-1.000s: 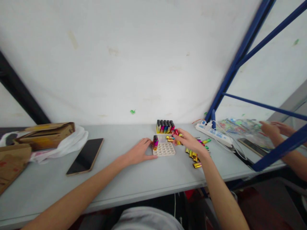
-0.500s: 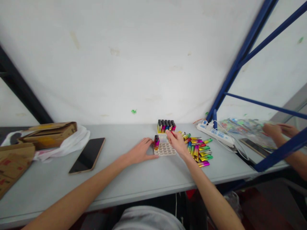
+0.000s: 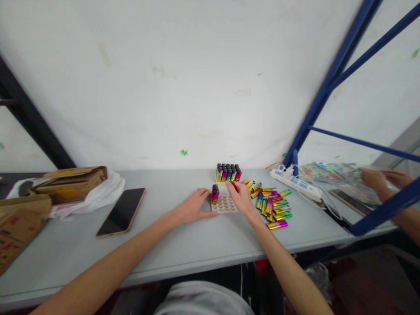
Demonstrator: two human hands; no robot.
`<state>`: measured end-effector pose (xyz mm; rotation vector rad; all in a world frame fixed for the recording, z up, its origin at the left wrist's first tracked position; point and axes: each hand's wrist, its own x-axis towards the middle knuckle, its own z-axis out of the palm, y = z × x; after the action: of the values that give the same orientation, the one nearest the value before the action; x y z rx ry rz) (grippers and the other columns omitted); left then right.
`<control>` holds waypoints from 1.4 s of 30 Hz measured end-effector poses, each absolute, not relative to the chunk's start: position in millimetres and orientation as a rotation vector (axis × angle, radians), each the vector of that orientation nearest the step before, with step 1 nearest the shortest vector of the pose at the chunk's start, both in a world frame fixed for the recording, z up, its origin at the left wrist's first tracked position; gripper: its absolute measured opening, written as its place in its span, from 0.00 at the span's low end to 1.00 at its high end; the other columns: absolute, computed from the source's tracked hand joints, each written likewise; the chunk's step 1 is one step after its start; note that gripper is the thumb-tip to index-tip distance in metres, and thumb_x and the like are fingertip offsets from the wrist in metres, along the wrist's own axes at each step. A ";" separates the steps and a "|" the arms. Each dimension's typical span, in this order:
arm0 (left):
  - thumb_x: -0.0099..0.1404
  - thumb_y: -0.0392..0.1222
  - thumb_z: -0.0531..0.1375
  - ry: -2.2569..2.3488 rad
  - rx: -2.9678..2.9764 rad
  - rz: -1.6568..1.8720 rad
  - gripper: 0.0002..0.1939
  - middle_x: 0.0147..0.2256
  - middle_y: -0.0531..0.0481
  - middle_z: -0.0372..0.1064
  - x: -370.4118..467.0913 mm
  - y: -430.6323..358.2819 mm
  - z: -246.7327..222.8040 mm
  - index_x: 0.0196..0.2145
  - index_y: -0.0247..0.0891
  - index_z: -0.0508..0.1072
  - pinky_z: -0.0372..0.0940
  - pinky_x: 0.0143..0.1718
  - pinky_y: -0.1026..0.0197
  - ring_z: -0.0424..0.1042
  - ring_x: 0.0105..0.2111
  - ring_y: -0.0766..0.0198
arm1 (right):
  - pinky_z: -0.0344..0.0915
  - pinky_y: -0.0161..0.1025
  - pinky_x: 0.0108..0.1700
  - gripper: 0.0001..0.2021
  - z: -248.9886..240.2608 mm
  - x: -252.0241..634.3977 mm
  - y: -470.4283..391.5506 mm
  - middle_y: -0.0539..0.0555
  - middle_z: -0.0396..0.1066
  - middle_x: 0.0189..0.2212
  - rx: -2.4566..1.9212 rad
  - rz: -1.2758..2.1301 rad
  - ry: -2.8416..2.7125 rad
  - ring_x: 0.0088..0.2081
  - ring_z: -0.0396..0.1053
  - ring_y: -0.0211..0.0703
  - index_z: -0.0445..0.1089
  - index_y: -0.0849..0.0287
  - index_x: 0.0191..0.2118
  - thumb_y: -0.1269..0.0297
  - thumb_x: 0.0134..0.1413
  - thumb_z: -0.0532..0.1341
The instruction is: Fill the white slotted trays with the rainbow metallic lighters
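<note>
A white tray with round holes (image 3: 223,205) lies on the grey table (image 3: 183,245). One iridescent lighter (image 3: 215,194) stands upright in its far left corner. My left hand (image 3: 192,206) rests flat against the tray's left edge, fingers apart. My right hand (image 3: 240,197) hovers over the tray's right side, pinching a small red lighter at its fingertips. Behind the tray stands a block of upright lighters (image 3: 227,173) with black caps. A heap of loose rainbow lighters (image 3: 271,203) lies to the right of my right hand.
A dark phone (image 3: 122,211) lies left of centre. Cardboard boxes (image 3: 70,182) and a white plastic bag (image 3: 98,192) sit at far left. A white power strip (image 3: 293,183) with cables is at right. Another person's hands (image 3: 377,179) work beyond a blue frame bar (image 3: 380,210).
My right hand has moved left from the heap of loose lighters to the tray, carrying a lighter. My left hand has stayed by the tray.
</note>
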<state>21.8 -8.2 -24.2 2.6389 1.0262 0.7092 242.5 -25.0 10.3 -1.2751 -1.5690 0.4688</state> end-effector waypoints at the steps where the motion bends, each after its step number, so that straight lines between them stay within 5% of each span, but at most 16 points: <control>1: 0.63 0.65 0.67 1.025 2.638 0.712 0.31 0.54 0.38 0.70 21.7 -8.1 -24.3 0.51 0.38 0.71 0.65 0.61 0.44 0.70 0.55 0.45 | 0.50 0.38 0.30 0.25 10.0 242.5 -25.0 0.47 0.57 0.17 -1.275 0.465 -1.576 0.25 0.56 0.40 0.55 0.54 0.19 0.41 0.59 0.52; 10: 0.64 0.65 0.66 1.018 2.629 0.723 0.31 0.54 0.38 0.69 21.5 -8.5 -24.1 0.52 0.38 0.71 0.65 0.61 0.44 0.70 0.55 0.45 | 0.50 0.38 0.31 0.21 8.9 243.7 -24.9 0.47 0.59 0.19 -1.289 0.420 -1.631 0.26 0.57 0.41 0.56 0.54 0.22 0.47 0.60 0.52; 17: 0.64 0.65 0.67 1.025 2.634 0.712 0.30 0.53 0.37 0.69 21.0 -9.0 -23.7 0.51 0.38 0.71 0.66 0.60 0.43 0.70 0.54 0.44 | 0.57 0.37 0.35 0.17 11.3 247.6 -26.7 0.48 0.69 0.26 -1.204 0.529 -1.795 0.30 0.64 0.43 0.67 0.56 0.39 0.46 0.69 0.55; 23: 0.64 0.63 0.67 1.032 2.634 0.682 0.31 0.55 0.37 0.69 22.4 -11.1 -20.8 0.53 0.37 0.71 0.64 0.62 0.45 0.69 0.56 0.45 | 0.61 0.41 0.46 0.16 22.9 255.5 -30.9 0.57 0.71 0.37 -1.119 0.199 -2.088 0.40 0.67 0.47 0.70 0.58 0.36 0.53 0.72 0.55; 30: 0.65 0.62 0.67 1.018 2.641 0.682 0.30 0.54 0.38 0.69 22.5 -11.9 -20.4 0.52 0.37 0.70 0.65 0.61 0.45 0.69 0.56 0.46 | 0.56 0.38 0.36 0.22 25.7 258.4 -33.5 0.49 0.67 0.22 -1.145 0.363 -2.285 0.28 0.63 0.42 0.68 0.57 0.27 0.50 0.71 0.58; 42: 0.64 0.63 0.67 0.996 2.624 0.715 0.28 0.53 0.39 0.70 22.5 -10.0 -22.9 0.51 0.40 0.72 0.66 0.59 0.43 0.70 0.55 0.44 | 0.61 0.39 0.39 0.12 30.3 254.9 -42.0 0.56 0.77 0.33 -1.118 0.288 -2.428 0.36 0.73 0.48 0.74 0.59 0.39 0.59 0.72 0.59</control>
<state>22.5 -10.0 -22.9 2.6236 0.9963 0.7155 254.9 -42.0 30.3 -1.1183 -2.4282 0.2883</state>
